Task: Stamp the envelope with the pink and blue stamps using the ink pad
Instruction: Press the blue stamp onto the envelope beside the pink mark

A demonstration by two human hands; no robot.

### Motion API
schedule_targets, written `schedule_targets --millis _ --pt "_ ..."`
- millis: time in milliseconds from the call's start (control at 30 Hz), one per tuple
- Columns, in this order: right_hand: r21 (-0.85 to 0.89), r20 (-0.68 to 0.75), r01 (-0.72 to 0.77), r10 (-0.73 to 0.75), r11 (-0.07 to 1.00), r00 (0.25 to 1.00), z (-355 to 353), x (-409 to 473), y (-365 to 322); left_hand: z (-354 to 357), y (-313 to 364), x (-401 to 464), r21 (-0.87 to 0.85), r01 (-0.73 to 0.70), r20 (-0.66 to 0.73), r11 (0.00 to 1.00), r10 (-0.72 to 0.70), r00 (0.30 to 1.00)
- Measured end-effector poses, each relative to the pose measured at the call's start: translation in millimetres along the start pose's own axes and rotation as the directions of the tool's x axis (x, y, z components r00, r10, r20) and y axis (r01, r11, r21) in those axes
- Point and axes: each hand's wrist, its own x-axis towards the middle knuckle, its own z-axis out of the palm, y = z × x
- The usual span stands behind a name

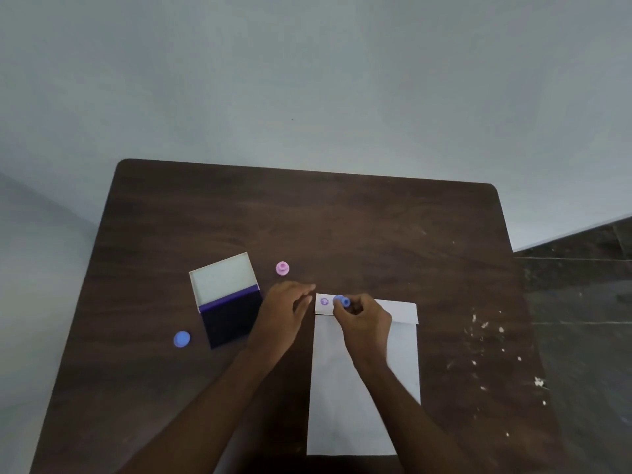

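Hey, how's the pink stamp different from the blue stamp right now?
The pink stamp stands alone on the table, beyond the ink pad; the blue stamp is pinched in the right hand over the envelope flap. Pink sits upright and untouched; blue is tilted, beside a purple print. Both are small, round and plastic.

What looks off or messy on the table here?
White flecks litter the table right of the envelope; they look like debris or chipped finish. The ink pad sits skewed to the table edge, lid open. A blue cap lies loose to its left. Nothing is spilled; the purple stamp mark looks clean.
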Motion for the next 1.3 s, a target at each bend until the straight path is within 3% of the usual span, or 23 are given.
schedule_targets --millis 133,267,367,567,767,1000,1300 --pt "-0.021 0.034 0.004 -0.004 1.0 0.999 5 13 9 17 6 23 0.114 0.077 0.163 0.991 -0.095 0.982" --pt "-0.059 0.091 -0.014 0.019 0.998 0.996 11 20 15 26 5 25 0.05 0.112 0.079 0.992 -0.116 0.99" --pt "-0.087 0.137 -0.035 0.047 0.996 0.989 15 24 20 29 4 26 0.091 0.152 0.078 0.984 -0.159 0.984" --pt "-0.106 0.175 -0.038 0.057 0.994 0.983 19 27 29 32 0 26 0.175 0.1 0.097 0.979 -0.118 0.988" --pt "-0.106 0.181 -0.028 0.047 0.994 0.982 18 26 28 35 -2 23 0.144 0.078 0.052 0.987 -0.086 0.995" --pt "-0.087 0.2 -0.039 0.056 0.995 0.978 17 24 29 39 -2 25 0.083 0.19 0.024 0.978 -0.192 0.981" --pt "-0.077 0.164 -0.04 0.053 0.996 0.985 16 21 26 39 -1 28 0.041 0.225 0.021 0.973 -0.226 0.974"
